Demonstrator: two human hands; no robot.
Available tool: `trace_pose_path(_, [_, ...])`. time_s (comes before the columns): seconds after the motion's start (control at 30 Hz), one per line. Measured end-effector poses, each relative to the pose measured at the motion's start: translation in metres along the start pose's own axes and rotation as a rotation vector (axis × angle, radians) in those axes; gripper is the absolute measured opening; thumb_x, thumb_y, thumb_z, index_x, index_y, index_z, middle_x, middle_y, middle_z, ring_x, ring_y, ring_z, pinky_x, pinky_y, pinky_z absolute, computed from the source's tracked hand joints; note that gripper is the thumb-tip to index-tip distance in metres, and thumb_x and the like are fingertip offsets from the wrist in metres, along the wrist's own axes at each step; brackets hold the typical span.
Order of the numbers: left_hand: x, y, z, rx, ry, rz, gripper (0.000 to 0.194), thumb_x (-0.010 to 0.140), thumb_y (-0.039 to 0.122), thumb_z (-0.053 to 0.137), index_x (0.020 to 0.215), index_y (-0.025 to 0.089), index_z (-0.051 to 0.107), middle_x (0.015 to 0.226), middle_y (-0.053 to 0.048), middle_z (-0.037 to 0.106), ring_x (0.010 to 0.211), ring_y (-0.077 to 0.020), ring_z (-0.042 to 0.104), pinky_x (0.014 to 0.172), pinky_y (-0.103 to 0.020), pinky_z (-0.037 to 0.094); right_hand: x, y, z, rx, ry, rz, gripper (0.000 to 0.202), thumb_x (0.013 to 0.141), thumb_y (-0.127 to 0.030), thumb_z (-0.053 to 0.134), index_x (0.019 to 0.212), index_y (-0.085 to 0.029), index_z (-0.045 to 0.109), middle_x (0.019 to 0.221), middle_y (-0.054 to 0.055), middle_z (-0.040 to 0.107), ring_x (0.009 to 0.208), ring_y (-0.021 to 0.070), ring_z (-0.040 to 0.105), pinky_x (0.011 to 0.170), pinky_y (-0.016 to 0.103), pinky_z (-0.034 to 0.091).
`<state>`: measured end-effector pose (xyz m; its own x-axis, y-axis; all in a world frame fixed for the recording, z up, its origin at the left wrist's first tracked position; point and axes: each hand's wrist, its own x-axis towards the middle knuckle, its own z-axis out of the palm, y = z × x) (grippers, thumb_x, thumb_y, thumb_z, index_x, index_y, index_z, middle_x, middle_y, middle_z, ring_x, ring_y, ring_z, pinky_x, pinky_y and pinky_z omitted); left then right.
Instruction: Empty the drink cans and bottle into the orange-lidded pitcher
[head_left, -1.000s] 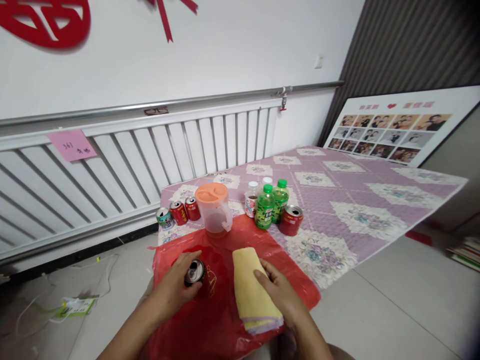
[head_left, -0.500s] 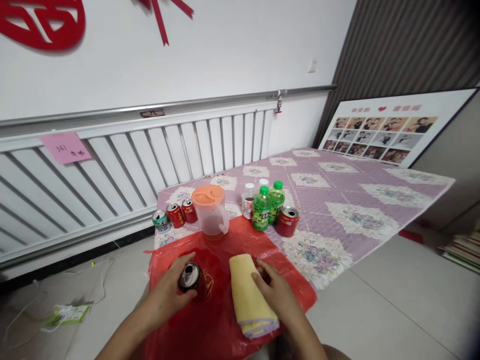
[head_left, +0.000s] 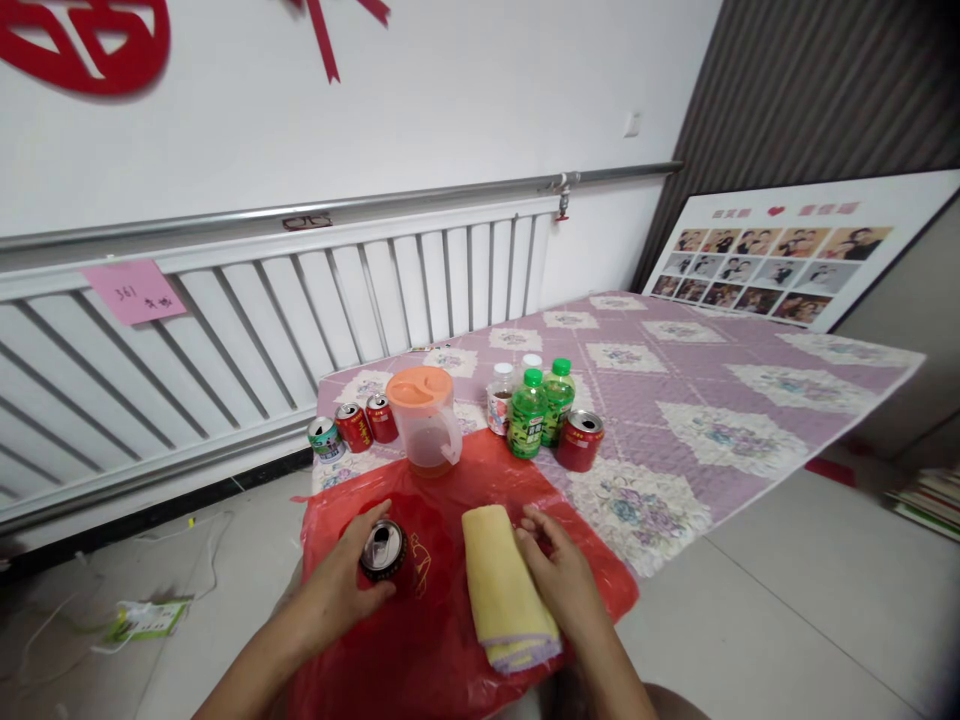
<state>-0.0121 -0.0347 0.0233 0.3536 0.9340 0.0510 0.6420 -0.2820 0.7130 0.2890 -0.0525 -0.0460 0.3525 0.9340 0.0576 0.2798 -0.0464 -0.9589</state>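
An opened drink can [head_left: 383, 549] with a dark rim and red side stands on a red plastic sheet [head_left: 420, 650]. My left hand [head_left: 341, 585] curves round it, fingers on the far side and thumb on the near side. To the right lies a folded yellow towel [head_left: 506, 590] with a purple edge. My right hand [head_left: 559, 570] rests along the towel's right side, thumb by its edge and fingers loosely bent with nothing gripped.
Behind the sheet stands a pitcher [head_left: 426, 425] with an orange lid. Several cans [head_left: 352, 428] are at its left. Green-capped bottles [head_left: 529, 420] and a red can [head_left: 580, 440] stand to the right on a flowered tablecloth [head_left: 720, 430]. A radiator [head_left: 262, 330] runs along the wall.
My right hand has shifted slightly, its thumb drawing back from the towel's top to its right edge. My left hand stays at the can. The view has moved a little.
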Motion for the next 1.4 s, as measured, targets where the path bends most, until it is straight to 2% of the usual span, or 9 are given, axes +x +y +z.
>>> trace_pose_path(0.17, [0.0, -0.002, 0.003, 0.011, 0.015, 0.021, 0.08, 0.07, 0.014, 0.063, 0.143, 0.023, 0.032, 0.147, -0.011, 0.043, 0.136, -0.0286, 0.041, 0.114, -0.052, 0.032, -0.001, -0.005, 0.002, 0.03, 0.014, -0.016, 0.046, 0.079, -0.045, 0.06, 0.116, -0.018, 0.064, 0.107, 0.011, 0.071, 0.096, 0.0252, 0.066, 0.087, 0.039, 0.052])
trace_pose_path(0.33, [-0.001, -0.002, 0.006, 0.022, 0.084, 0.036, 0.076, 0.069, 0.016, 0.062, 0.14, 0.022, 0.037, 0.141, -0.011, 0.049, 0.131, -0.0291, 0.046, 0.112, -0.051, 0.035, 0.0, -0.005, 0.002, 0.027, 0.035, -0.018, 0.046, 0.078, -0.045, 0.059, 0.114, -0.017, 0.065, 0.104, 0.011, 0.071, 0.095, 0.0253, 0.066, 0.087, 0.039, 0.052])
trace_pose_path(0.5, [0.001, 0.002, 0.004, 0.019, 0.15, 0.023, 0.079, 0.068, 0.017, 0.062, 0.142, 0.021, 0.034, 0.142, -0.013, 0.048, 0.131, -0.0312, 0.047, 0.112, -0.054, 0.035, -0.001, -0.006, 0.0, 0.036, 0.057, -0.008, 0.047, 0.078, -0.044, 0.059, 0.115, -0.015, 0.064, 0.107, 0.013, 0.071, 0.098, 0.0262, 0.066, 0.089, 0.04, 0.052])
trace_pose_path(0.63, [0.008, 0.016, 0.003, 0.002, 0.188, 0.052, 0.079, 0.066, 0.021, 0.064, 0.14, 0.022, 0.036, 0.14, -0.012, 0.05, 0.129, -0.033, 0.048, 0.109, -0.054, 0.039, -0.002, -0.009, -0.001, 0.065, 0.08, 0.012, 0.046, 0.078, -0.042, 0.059, 0.114, -0.015, 0.065, 0.105, 0.012, 0.071, 0.099, 0.0262, 0.067, 0.088, 0.038, 0.053])
trace_pose_path(0.77, [0.023, 0.044, 0.008, -0.012, 0.175, 0.121, 0.079, 0.066, 0.021, 0.064, 0.139, 0.023, 0.035, 0.139, -0.01, 0.051, 0.129, -0.0314, 0.049, 0.107, -0.048, 0.042, -0.002, -0.01, -0.004, 0.109, 0.107, 0.009, 0.044, 0.077, -0.042, 0.061, 0.112, -0.016, 0.066, 0.103, 0.012, 0.072, 0.097, 0.0262, 0.067, 0.088, 0.038, 0.054])
trace_pose_path(0.93, [0.051, 0.088, 0.025, -0.064, 0.138, 0.26, 0.079, 0.07, 0.02, 0.064, 0.141, 0.021, 0.031, 0.139, -0.012, 0.049, 0.131, -0.0298, 0.046, 0.11, -0.045, 0.039, 0.0, -0.004, -0.01, 0.149, 0.115, 0.01, 0.044, 0.077, -0.045, 0.061, 0.111, -0.017, 0.066, 0.106, 0.012, 0.072, 0.101, 0.0274, 0.066, 0.092, 0.041, 0.052])
trace_pose_path(1.07, [0.078, 0.114, 0.045, -0.106, 0.117, 0.338, 0.081, 0.069, 0.018, 0.066, 0.142, 0.021, 0.031, 0.141, -0.012, 0.047, 0.133, -0.0296, 0.043, 0.111, -0.045, 0.035, 0.003, -0.001, -0.019, 0.185, 0.158, 0.021, 0.044, 0.077, -0.046, 0.061, 0.111, -0.018, 0.065, 0.105, 0.012, 0.072, 0.101, 0.0283, 0.066, 0.092, 0.043, 0.052])
trace_pose_path(1.2, [0.101, 0.128, 0.068, -0.149, 0.091, 0.33, 0.083, 0.068, 0.015, 0.065, 0.142, 0.02, 0.03, 0.144, -0.013, 0.042, 0.137, -0.0292, 0.036, 0.115, -0.047, 0.029, 0.006, -0.006, -0.028, 0.157, 0.192, 0.025, 0.056, 0.071, -0.041, 0.065, 0.121, -0.017, 0.059, 0.113, 0.013, 0.068, 0.103, 0.028, 0.064, 0.094, 0.044, 0.05])
trace_pose_path(1.4, [0.119, 0.137, 0.1, -0.19, 0.073, 0.285, 0.084, 0.066, 0.014, 0.066, 0.142, 0.019, 0.03, 0.145, -0.013, 0.041, 0.137, -0.0289, 0.037, 0.115, -0.048, 0.028, 0.012, -0.01, -0.034, 0.109, 0.17, -0.065, 0.076, 0.067, -0.032, 0.071, 0.137, -0.024, 0.044, 0.138, 0.01, 0.054, 0.127, 0.0281, 0.049, 0.107, 0.048, 0.038])
